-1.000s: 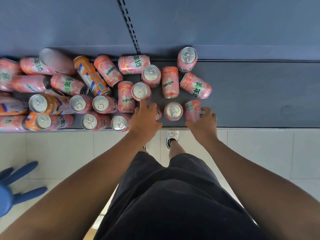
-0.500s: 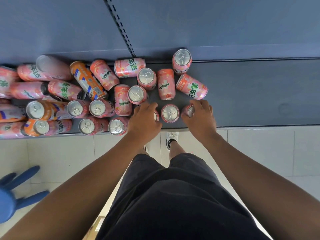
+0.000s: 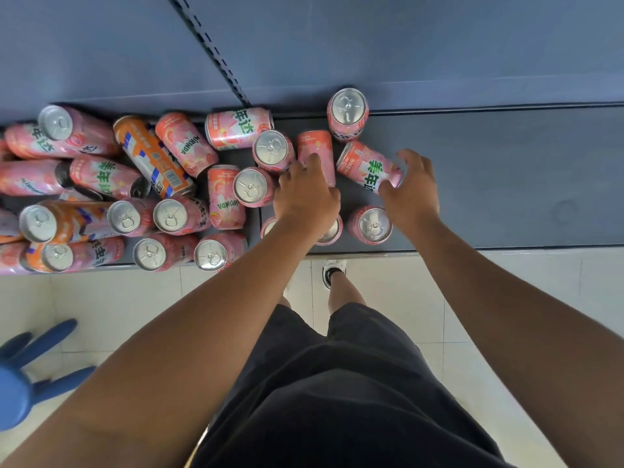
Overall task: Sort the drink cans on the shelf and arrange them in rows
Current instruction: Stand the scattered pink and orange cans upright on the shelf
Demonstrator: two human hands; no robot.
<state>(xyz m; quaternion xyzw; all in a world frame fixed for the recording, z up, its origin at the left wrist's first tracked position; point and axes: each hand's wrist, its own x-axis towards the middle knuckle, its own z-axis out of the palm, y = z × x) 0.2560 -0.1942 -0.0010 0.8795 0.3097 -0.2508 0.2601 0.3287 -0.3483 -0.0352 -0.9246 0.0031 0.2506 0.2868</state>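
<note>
— What did the head view show on the shelf (image 3: 506,184)?

— Pink cans (image 3: 101,177) heaped at its left, some upright. The right hand (image 3: 410,194) curled round a lying can (image 3: 366,167); the left hand (image 3: 305,194) lay, fingers half-bent, on another lying can (image 3: 315,148).

— Gripped?

— Couldn't tell. All were sealed.

This looks like a shop aisle. A dark blue metal shelf (image 3: 489,184) runs below a matching back panel (image 3: 371,45) with a slotted upright (image 3: 216,59), the kind used in retail racking. Many drink cans (image 3: 182,214) of one brand crowd it, above a pale tiled floor (image 3: 101,309).
</note>
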